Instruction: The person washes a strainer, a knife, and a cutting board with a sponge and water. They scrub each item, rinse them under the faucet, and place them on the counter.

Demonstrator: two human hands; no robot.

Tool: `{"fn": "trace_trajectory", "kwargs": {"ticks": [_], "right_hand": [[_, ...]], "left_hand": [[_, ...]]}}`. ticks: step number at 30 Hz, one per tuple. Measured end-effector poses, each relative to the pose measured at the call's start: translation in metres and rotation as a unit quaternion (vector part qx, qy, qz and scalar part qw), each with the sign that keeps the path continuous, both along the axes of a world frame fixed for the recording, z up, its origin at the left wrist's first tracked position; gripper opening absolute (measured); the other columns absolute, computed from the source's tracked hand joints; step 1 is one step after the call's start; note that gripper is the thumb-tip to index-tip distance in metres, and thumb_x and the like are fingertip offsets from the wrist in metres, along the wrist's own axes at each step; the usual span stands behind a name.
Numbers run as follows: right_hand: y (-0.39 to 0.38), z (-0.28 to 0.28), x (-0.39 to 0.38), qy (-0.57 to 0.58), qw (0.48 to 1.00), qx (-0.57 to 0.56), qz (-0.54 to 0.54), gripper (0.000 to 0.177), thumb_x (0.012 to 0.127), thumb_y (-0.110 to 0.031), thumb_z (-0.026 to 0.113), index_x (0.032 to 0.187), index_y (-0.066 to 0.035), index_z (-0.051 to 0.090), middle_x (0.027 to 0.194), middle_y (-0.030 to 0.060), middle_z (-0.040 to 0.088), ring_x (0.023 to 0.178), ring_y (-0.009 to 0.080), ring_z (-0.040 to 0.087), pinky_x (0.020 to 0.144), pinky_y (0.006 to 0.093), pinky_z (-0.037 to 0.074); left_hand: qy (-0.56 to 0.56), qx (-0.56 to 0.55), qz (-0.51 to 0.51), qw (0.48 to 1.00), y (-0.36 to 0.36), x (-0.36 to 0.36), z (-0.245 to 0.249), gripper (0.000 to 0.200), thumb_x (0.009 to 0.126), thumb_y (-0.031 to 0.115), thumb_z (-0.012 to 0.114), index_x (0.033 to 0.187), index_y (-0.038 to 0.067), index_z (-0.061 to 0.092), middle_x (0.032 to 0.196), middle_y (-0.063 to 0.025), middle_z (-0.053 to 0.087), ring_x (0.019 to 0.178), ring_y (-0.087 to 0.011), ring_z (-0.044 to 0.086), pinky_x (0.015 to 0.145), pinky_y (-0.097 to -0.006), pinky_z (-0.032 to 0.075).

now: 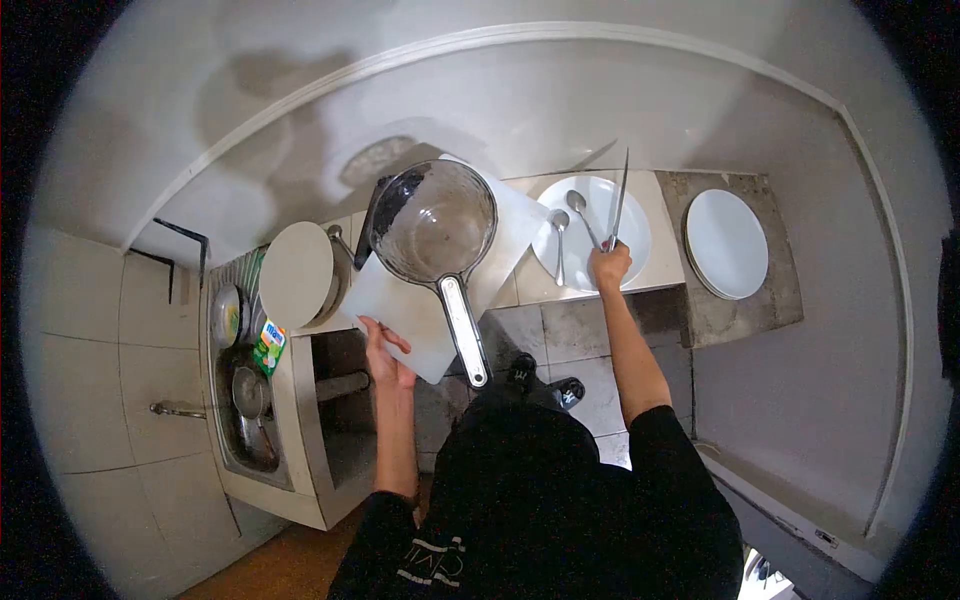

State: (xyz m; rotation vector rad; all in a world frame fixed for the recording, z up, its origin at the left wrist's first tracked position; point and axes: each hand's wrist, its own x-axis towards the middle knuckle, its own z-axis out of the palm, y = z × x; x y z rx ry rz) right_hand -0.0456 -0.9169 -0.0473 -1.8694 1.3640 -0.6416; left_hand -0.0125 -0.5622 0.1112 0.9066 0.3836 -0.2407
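My left hand grips the near left edge of a white cutting board, which juts out past the counter edge. On the board sits a saucepan with dark marks inside its rim, its long handle pointing toward me. Closed around the handle of a knife, my right hand is over the near right rim of a large white plate; the blade points away from me. Two spoons, one left and one closer to the knife, lie on that plate.
White plates are stacked on the grey slab at right. At left, more plates stand beside a ladle-like utensil. A sink holds a strainer and dishes, with a green packet on its edge. A wall rises behind the counter.
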Motion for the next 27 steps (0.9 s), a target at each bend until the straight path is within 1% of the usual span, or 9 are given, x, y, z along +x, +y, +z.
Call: {"fn": "trace_trajectory", "kwargs": {"ticks": [12,15,17,18,20,21,22,25,27], "right_hand": [[-0.01,-0.018,-0.003,0.042,0.998,-0.012,0.041,0.02,0.058,-0.011,0.06,0.067,0.006,0.055,0.062,0.0233,0.057,0.06,0.0348,0.059,0.06,0.0375,0.047],[-0.013,-0.024,-0.011,0.022,0.994,-0.036,0.098,0.017,0.061,-0.011,0.063,0.064,0.004,0.055,0.053,0.016,0.055,0.048,0.0254,0.056,0.047,0.0332,0.044],[-0.014,-0.025,-0.018,-0.104,0.98,0.138,0.102,0.011,0.067,-0.008,0.061,0.066,0.001,0.055,0.049,0.0047,0.048,0.038,0.0117,0.044,0.036,0.0257,0.033],[-0.011,-0.011,-0.024,-0.104,0.98,0.137,0.1,0.011,0.067,-0.008,0.061,0.066,0.001,0.055,0.049,0.0047,0.048,0.038,0.0117,0.044,0.036,0.0257,0.033],[-0.005,0.031,-0.043,-0.232,0.905,0.347,0.085,0.016,0.066,-0.008,0.062,0.076,0.003,0.058,0.054,0.0052,0.051,0.044,0.0107,0.046,0.037,0.0247,0.036],[0.003,0.061,-0.052,-0.294,0.873,0.382,0.074,0.01,0.072,-0.003,0.059,0.081,0.001,0.056,0.054,-0.0007,0.045,0.041,0.0048,0.036,0.033,0.019,0.025],[0.004,0.075,-0.062,-0.295,0.874,0.379,0.07,0.01,0.072,-0.003,0.059,0.081,0.001,0.056,0.054,-0.0007,0.045,0.041,0.0048,0.036,0.033,0.019,0.025],[-0.01,0.083,-0.092,-0.41,0.787,0.45,0.098,0.014,0.076,-0.006,0.059,0.086,-0.001,0.051,0.06,-0.0023,0.043,0.04,0.0035,0.032,0.032,0.0179,0.025],[-0.013,0.101,-0.106,-0.403,0.791,0.447,0.111,0.013,0.077,-0.006,0.058,0.086,-0.002,0.05,0.061,-0.002,0.043,0.04,0.0035,0.032,0.032,0.0177,0.025]], "left_hand": [[-0.025,-0.018,-0.033,0.999,0.003,0.003,-0.014,0.034,0.085,0.045,0.042,0.071,0.013,0.044,0.046,0.0047,0.033,0.04,-0.0072,0.033,0.043,-0.0198,0.031],[-0.024,-0.032,-0.05,0.998,0.0,0.003,-0.006,0.034,0.085,0.045,0.04,0.072,0.013,0.045,0.047,0.0044,0.034,0.04,-0.0073,0.033,0.042,-0.0198,0.031],[-0.019,-0.03,-0.052,0.998,-0.005,0.002,0.0,0.035,0.085,0.045,0.04,0.073,0.013,0.045,0.047,0.0044,0.035,0.04,-0.0074,0.033,0.042,-0.0197,0.031],[-0.015,-0.028,-0.053,0.998,-0.007,0.002,0.002,0.035,0.086,0.045,0.039,0.073,0.013,0.046,0.047,0.0044,0.035,0.04,-0.0074,0.033,0.042,-0.0197,0.031],[-0.017,-0.023,-0.065,0.998,-0.008,0.004,-0.002,0.035,0.086,0.045,0.039,0.074,0.013,0.046,0.047,0.0044,0.036,0.04,-0.0076,0.033,0.042,-0.0197,0.031],[-0.019,-0.017,-0.074,0.997,-0.008,0.005,-0.005,0.035,0.086,0.045,0.038,0.074,0.013,0.046,0.047,0.0043,0.037,0.04,-0.0077,0.034,0.042,-0.0197,0.031],[-0.018,-0.019,-0.079,0.997,-0.009,0.006,-0.009,0.035,0.086,0.045,0.038,0.074,0.013,0.046,0.047,0.0043,0.037,0.04,-0.0077,0.034,0.042,-0.0197,0.031],[-0.032,-0.041,-0.104,0.993,-0.014,0.007,-0.017,0.035,0.086,0.044,0.038,0.073,0.013,0.046,0.048,0.0042,0.038,0.04,-0.0075,0.034,0.041,-0.0196,0.031],[-0.017,-0.024,-0.107,0.994,-0.019,0.007,-0.018,0.034,0.086,0.045,0.039,0.072,0.014,0.045,0.048,0.0044,0.038,0.04,-0.0072,0.035,0.041,-0.0194,0.031]]}}
